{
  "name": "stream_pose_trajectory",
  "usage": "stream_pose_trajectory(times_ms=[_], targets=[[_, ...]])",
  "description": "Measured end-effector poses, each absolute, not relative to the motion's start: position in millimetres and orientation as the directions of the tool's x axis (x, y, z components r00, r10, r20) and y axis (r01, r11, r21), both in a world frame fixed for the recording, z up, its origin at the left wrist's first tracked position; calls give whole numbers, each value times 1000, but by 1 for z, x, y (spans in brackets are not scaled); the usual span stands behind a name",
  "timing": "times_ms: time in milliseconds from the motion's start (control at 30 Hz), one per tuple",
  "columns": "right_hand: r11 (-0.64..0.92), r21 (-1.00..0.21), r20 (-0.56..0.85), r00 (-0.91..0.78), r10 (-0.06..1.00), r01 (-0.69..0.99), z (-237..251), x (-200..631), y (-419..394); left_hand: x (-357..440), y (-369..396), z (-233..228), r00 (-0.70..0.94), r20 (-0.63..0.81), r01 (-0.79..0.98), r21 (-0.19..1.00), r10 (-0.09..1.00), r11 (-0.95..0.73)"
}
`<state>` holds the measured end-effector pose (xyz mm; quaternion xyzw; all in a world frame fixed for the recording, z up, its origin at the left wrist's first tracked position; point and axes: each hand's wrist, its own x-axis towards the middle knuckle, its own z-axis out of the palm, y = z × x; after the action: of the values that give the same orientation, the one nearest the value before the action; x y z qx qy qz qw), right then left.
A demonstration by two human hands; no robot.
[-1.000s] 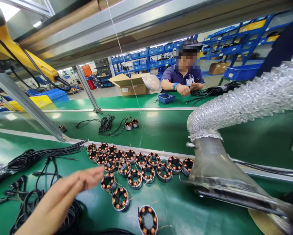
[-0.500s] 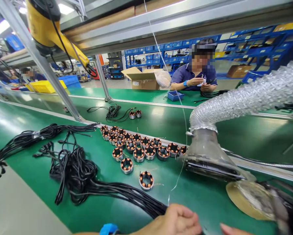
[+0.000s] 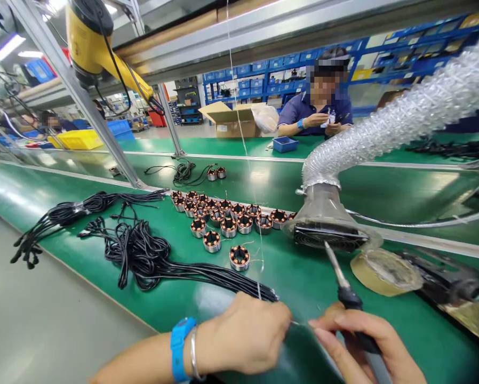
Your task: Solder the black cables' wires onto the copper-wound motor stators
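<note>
1. Low at the near edge of the green bench point(image 3: 303, 277), the left hand point(image 3: 247, 336) is curled almost closed, fingertips pinched on a thin wire end point(image 3: 294, 322) that pokes toward the other hand.
2. Beside it, the right hand point(image 3: 363, 346) wraps its fingers round the dark grip of a soldering iron point(image 3: 339, 280), tip slanting up toward the fume hood point(image 3: 323, 224).
3. A black cable bundle point(image 3: 143, 256) runs across the bench to the left hand.
4. Stators point(image 3: 223, 218) stand in a cluster behind, one point(image 3: 239, 257) apart and nearer.
5. A solder strand point(image 3: 243, 144) hangs down above the hands.
6. Across the line, a co-worker point(image 3: 315, 114) sits with both hands together.
</note>
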<state>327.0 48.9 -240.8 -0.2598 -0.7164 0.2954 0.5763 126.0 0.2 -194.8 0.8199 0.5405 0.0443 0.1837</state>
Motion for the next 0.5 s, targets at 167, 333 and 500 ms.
stream_pose_trajectory(times_ms=[167, 333, 500], targets=[[714, -692, 719, 11, 695, 108, -245, 336, 68, 69, 23, -196, 22, 21, 954, 300, 1000, -27], [717, -650, 732, -46, 680, 252, -261, 339, 78, 53, 56, -200, -59, -75, 971, 226, 995, 75], [805, -476, 816, -164, 554, 354, -260, 334, 79, 85, 62, -211, 25, -47, 955, 295, 999, -10]])
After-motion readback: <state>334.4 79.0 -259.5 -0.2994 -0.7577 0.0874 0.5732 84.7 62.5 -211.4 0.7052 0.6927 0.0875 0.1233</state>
